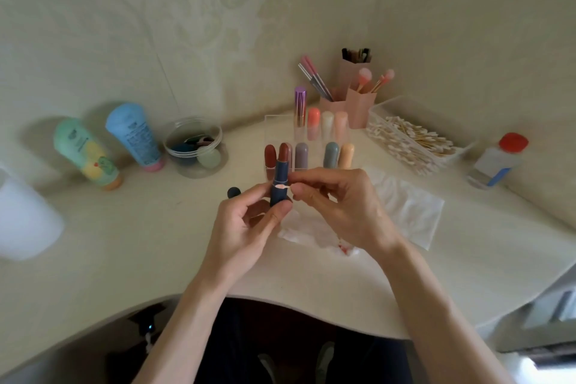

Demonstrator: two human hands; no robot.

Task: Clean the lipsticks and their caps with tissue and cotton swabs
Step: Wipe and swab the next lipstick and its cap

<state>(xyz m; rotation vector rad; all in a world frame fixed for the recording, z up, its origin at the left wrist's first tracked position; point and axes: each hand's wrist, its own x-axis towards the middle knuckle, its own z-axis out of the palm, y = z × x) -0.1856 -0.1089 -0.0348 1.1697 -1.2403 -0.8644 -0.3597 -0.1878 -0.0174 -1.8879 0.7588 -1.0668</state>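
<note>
While left hand (249,221) holds lipstick (278,174), right hand (339,206) pinches cotton swab (283,186).

Dim, diffuse light with a yellow-green cast is recorded. Soft shadows are thrown leftward onto the wall (187,25) from the green tube (85,153) and blue tube (134,134). The counter (140,243) edge is bowed by wide-angle distortion. A white object (25,218) at the left edge is blurred; the left hand (249,221) and right hand (339,206) are rendered slightly soft.
</note>
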